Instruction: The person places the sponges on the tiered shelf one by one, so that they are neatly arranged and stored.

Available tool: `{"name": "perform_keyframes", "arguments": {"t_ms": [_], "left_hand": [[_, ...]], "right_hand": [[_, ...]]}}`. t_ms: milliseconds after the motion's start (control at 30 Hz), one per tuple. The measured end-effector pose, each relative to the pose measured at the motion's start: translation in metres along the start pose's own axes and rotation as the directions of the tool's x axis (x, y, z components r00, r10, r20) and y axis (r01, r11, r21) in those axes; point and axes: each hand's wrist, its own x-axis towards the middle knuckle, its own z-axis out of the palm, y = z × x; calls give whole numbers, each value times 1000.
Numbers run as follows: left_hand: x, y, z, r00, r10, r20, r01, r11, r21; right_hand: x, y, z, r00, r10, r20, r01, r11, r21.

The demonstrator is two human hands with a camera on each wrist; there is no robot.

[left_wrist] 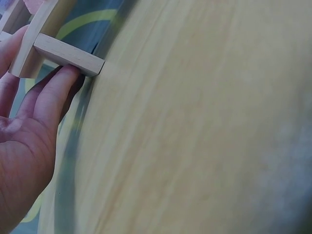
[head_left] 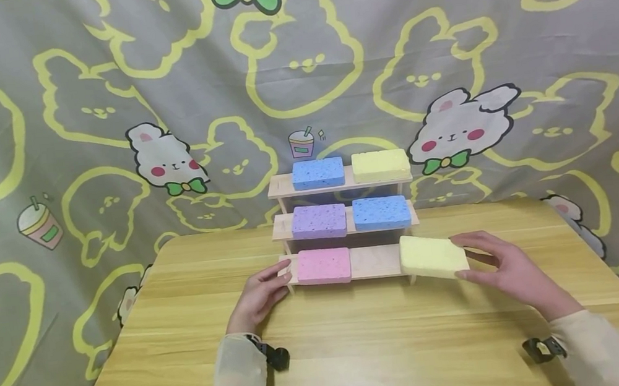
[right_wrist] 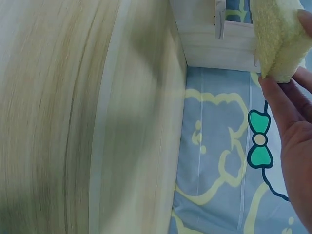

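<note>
A small three-tier wooden shelf (head_left: 374, 261) stands on the table, bearing several sponges. My left hand (head_left: 260, 294) holds the left end of its bottom tier; the left wrist view shows the fingers (left_wrist: 51, 97) against the wooden end pieces (left_wrist: 70, 53). My right hand (head_left: 509, 267) pinches a pale yellow sponge (head_left: 433, 255) by its right end. That sponge is slightly tilted at the right end of the bottom tier, partly beyond it; whether it touches the wood I cannot tell. A pink sponge (head_left: 324, 266) lies on the left of the same tier.
On the middle tier are a purple sponge (head_left: 319, 221) and a blue sponge (head_left: 381, 212). The top tier bears another blue sponge (head_left: 317, 173) and another yellow sponge (head_left: 380, 165). Behind the wooden table (head_left: 359, 356) hangs a grey patterned curtain (head_left: 329, 48).
</note>
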Motion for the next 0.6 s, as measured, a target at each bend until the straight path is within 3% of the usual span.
{"name": "perform_keyframes", "arguments": {"t_ms": [300,600], "left_hand": [[0,1,1,1000,2,-2,-2,1000,-9],[0,0,2,1000,10,-10,-10,1000,-19]], "right_hand": [[6,-2,10,1000,2,-17,-2,1000,9],[16,2,23,999,-23,33,22,999,43]]}}
